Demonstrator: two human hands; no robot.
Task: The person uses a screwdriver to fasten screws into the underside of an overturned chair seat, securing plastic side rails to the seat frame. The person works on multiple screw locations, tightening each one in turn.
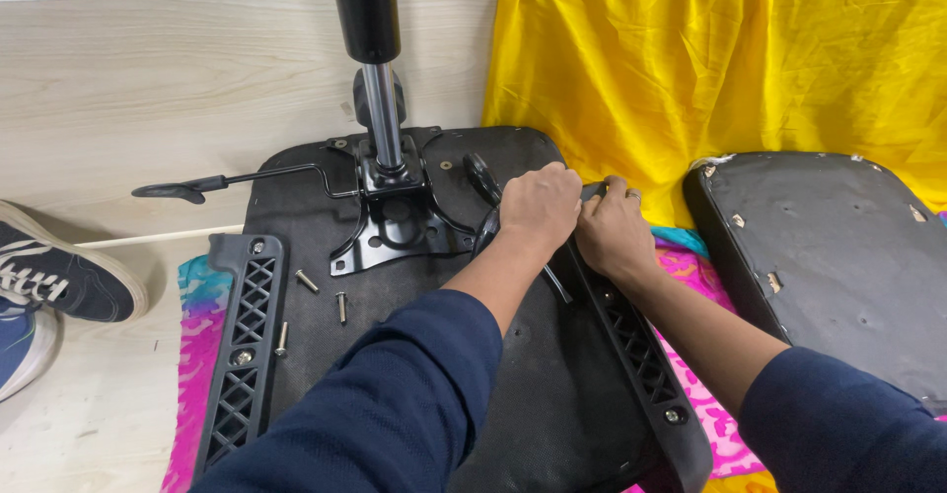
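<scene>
An upturned black chair seat lies on a pink patterned cloth. A black metal mechanism plate with an upright gas cylinder is fixed to the seat. My left hand is closed around a black-handled tool beside the plate. My right hand presses on the top end of the right black armrest bracket, fingers curled over it. A second, matching bracket lies along the seat's left edge. Three loose screws rest on the seat between the plate and the left bracket.
A long lever with a flat black handle sticks out left from the mechanism. A second black cushion panel lies at the right. Yellow cloth hangs behind over a wooden panel. Another person's dark shoe stands at the left.
</scene>
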